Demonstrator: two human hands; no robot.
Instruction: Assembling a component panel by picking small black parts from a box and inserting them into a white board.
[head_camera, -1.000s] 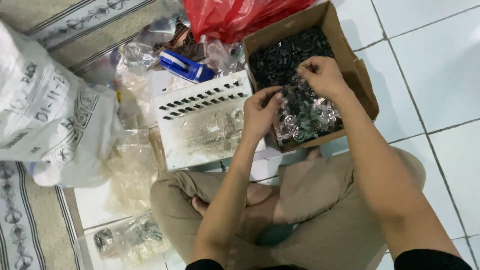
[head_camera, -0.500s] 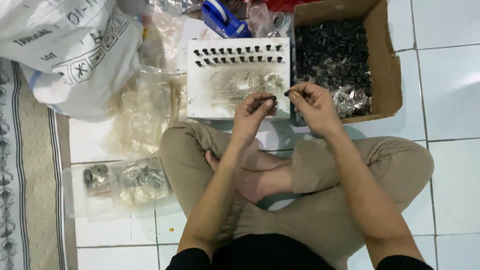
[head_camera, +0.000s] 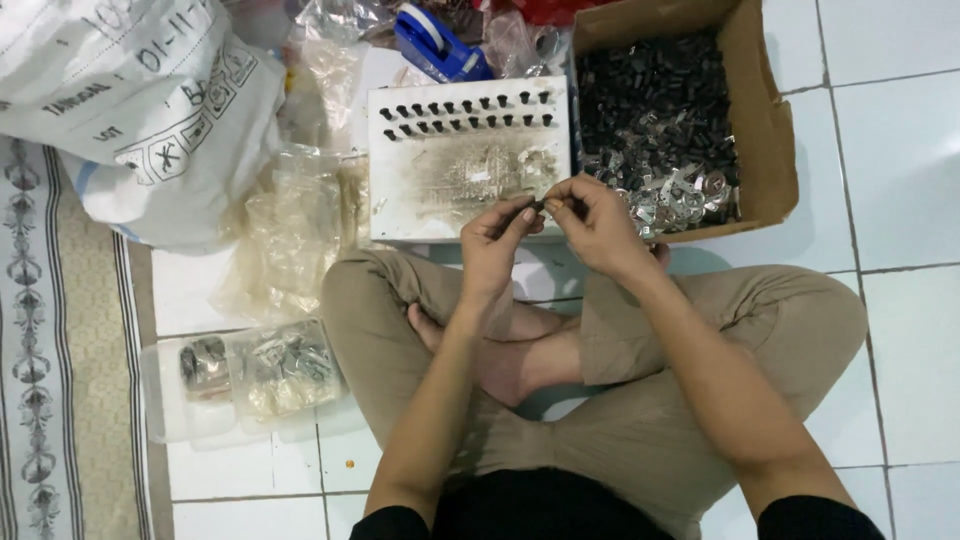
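Both hands pinch 1 small dark part at frame centre.
Left hand (head_camera: 497, 240) and right hand (head_camera: 592, 222) fingers closed narrowly on the small dark part (head_camera: 540, 205), just below the white board (head_camera: 440, 200); advisable: keep grip near its ends, held steady.

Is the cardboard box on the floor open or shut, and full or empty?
Open: the cardboard box has its flaps spread and is partly filled with small dark and silvery parts.

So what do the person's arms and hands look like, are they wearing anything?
Both arms are bare from wrist to above the elbow, with black sleeve edges at the bottom of the picture. The left hand and right hand have no gloves, rings or watch showing.
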